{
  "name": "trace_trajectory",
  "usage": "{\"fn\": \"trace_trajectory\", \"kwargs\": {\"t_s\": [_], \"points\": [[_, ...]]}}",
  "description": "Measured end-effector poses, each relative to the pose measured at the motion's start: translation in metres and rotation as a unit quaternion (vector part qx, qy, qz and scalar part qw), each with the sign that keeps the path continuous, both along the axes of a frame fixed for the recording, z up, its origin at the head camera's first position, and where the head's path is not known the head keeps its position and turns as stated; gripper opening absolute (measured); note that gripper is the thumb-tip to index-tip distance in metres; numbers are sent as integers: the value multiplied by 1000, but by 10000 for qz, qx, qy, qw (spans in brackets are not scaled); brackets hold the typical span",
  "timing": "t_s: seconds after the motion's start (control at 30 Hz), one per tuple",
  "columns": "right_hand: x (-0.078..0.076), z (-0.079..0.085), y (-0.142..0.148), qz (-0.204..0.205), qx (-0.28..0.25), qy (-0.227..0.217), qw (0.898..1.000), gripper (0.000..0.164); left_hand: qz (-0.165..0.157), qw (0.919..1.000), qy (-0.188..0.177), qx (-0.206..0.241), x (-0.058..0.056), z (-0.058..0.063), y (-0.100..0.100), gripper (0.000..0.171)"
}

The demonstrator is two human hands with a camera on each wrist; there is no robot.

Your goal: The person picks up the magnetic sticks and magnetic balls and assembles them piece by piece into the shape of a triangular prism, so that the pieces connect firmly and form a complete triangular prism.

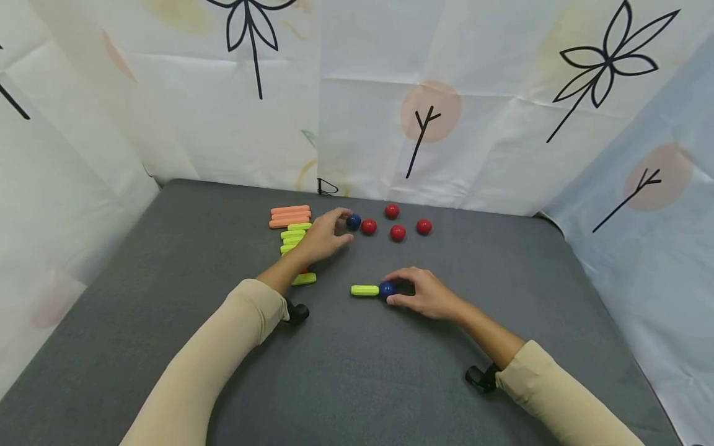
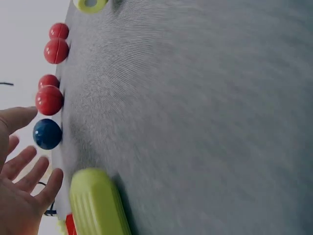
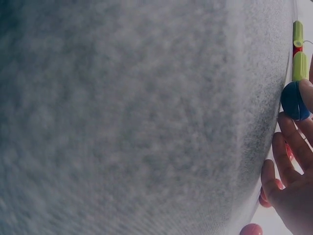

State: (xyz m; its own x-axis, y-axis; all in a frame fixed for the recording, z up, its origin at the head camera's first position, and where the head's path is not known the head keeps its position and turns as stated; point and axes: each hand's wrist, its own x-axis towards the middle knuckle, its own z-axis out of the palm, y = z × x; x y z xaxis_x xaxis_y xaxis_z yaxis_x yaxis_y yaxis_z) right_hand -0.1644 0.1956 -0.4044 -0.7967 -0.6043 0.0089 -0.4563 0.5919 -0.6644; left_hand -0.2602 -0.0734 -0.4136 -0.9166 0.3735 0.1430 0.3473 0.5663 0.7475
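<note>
My right hand (image 1: 419,292) pinches a dark blue ball (image 1: 387,290) between thumb and fingers on the grey table. A yellow-green stick (image 1: 365,290) lies end-on against that ball, pointing left; whether they are joined I cannot tell. Farther back, the left hand (image 1: 328,236) reaches toward a second blue ball (image 1: 354,222). In the left wrist view its fingers are spread, with a gap to this blue ball (image 2: 47,134). Beside that ball sits a red ball (image 1: 369,227). The right wrist view shows the thumb on the held blue ball (image 3: 294,101).
More red balls (image 1: 398,233) lie to the right at the back. Orange sticks (image 1: 290,217) and several yellow-green sticks (image 1: 292,235) lie at the left, partly hidden by the left arm. A printed white cloth (image 1: 368,136) hangs behind the table (image 1: 357,371).
</note>
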Motion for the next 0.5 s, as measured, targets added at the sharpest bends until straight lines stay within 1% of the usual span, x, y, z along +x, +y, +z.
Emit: {"fn": "trace_trajectory", "kwargs": {"t_s": [0.1,0.17,0.27,0.33,0.5], "points": [[0,0,0,53,-10,71,10000,39,142,9999,-81,-51,-7,-1,4,66],[0,0,-1,50,-53,22,10000,39,138,9998,-121,-125,-10,-1,5,69],[0,0,-1,32,-60,-24,10000,39,86,9995,-163,-259,-15,-1,7,66],[-1,0,-1,27,-59,-72,10000,40,19,9995,-202,-239,-18,-1,8,63],[-1,-1,1,33,-35,-73,10000,40,-11,9995,-307,84,-20,-4,9,59]]}}
